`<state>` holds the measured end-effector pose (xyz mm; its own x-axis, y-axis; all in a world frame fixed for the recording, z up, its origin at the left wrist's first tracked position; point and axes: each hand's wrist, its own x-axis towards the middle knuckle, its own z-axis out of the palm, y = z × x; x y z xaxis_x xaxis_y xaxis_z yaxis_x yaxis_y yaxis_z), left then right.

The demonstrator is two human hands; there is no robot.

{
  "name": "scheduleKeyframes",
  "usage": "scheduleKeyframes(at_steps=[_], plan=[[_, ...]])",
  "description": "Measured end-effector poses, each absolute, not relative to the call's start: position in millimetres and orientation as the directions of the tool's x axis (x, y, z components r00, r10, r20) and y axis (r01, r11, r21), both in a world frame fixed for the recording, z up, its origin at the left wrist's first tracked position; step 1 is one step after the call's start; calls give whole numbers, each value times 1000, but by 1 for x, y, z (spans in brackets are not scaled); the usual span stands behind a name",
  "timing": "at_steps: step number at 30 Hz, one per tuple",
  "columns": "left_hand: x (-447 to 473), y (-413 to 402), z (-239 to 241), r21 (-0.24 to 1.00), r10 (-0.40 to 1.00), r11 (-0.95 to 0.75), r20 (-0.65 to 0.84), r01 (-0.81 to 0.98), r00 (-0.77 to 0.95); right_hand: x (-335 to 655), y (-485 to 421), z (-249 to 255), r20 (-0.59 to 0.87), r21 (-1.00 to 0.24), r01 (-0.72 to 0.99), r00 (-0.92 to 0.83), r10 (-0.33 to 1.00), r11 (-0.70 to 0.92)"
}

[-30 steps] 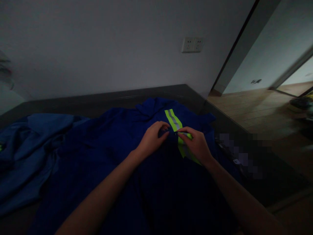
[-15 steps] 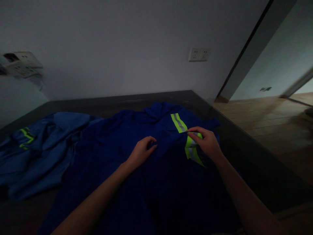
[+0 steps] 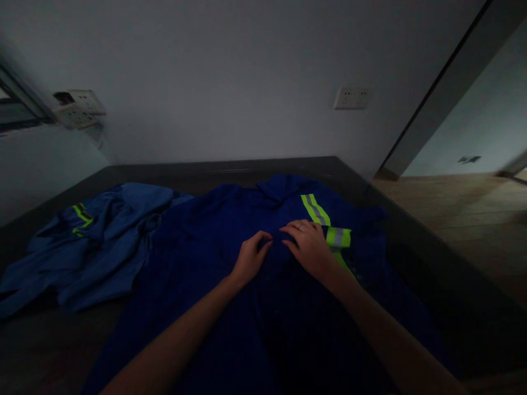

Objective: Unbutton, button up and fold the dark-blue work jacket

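A dark blue work jacket (image 3: 214,230) lies spread on a dark table (image 3: 173,173). A yellow-green reflective stripe (image 3: 317,211) with a grey centre runs across its chest. My left hand (image 3: 251,257) rests on the jacket's middle, fingers curled and pinching the cloth. Just beside it, my right hand (image 3: 308,247) lies flat on the fabric, fingers stretched out and pointing left. The fingertips of both hands nearly meet along the jacket's front.
A second, lighter blue garment (image 3: 94,241) with a reflective stripe lies crumpled at the left. A white wall with sockets (image 3: 353,97) stands behind the table. The table's right edge (image 3: 395,214) borders a wooden floor (image 3: 465,208).
My right hand has left the reflective stripe and moved left beside my left hand. The stripe's loose end now lies folded to the right. The view has swung left.
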<state>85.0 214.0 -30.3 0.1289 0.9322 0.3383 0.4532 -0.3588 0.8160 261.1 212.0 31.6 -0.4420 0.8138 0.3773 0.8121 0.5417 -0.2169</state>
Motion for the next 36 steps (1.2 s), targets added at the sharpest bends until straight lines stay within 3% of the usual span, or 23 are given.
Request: scheduleKeyframes(at_steps=[4, 10, 12, 19, 22, 26, 32, 36], plan=[[85, 216, -30, 828, 928, -372, 339, 419, 154, 254, 219, 7, 343, -318, 798, -407, 847, 512], [84, 218, -26, 844, 920, -391, 343, 367, 190, 258, 220, -4, 267, -689, 618, -271, 925, 380], [84, 218, -26, 848, 921, -389, 344, 361, 184, 258, 221, -6, 279, -758, 537, -247, 928, 371], [86, 216, -26, 835, 906, -423, 393, 352, 157, 259, 226, -12, 290, -835, 427, -194, 937, 346], [86, 210, -25, 714, 854, -495, 504, 496, 127, 260, 229, -15, 269, -866, 388, -169, 948, 315], [89, 204, -24, 570, 810, -563, 524, 599, 263, 261, 230, -17, 270, -878, 371, -142, 952, 304], [92, 209, -25, 762, 914, -394, 382, 514, 133, 258, 228, -16, 277, -861, 407, -131, 952, 307], [92, 212, -22, 826, 947, -316, 302, 468, 107, 258, 228, -18, 285, -856, 411, -129, 950, 312]])
